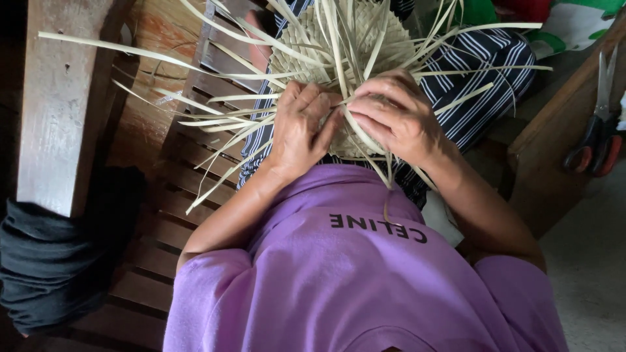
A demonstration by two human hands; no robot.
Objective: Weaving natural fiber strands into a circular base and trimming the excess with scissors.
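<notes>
The weave [339,45], a round mat of pale flat strips, is lying on the person's lap over striped trousers [482,98], with loose strip ends fanning out at every clock hour. The left hand [301,127] and right hand [394,117] are working close together at the mat's 6 o'clock edge, the left one curling its fingers around the rim, the right one pressing down on a strip [355,130] that is running between the two. By the look of it the person is plaiting the near edge, and the next move is probably calling for that strip to be tucked under a neighbour and drawn snug while the left hand is keeping the rim from slipping. Scissors [600,130] are lying on a wooden ledge at 3 o'clock, well apart. A dark cloth [59,254] is sitting on the slatted bench [156,261] at 8 o'clock. The fingertips are being hidden under the knuckles, so the exact pinch cannot be told; the mat's near edge is being covered by the hands, and its far edge is being cut off at 12 o'clock.
</notes>
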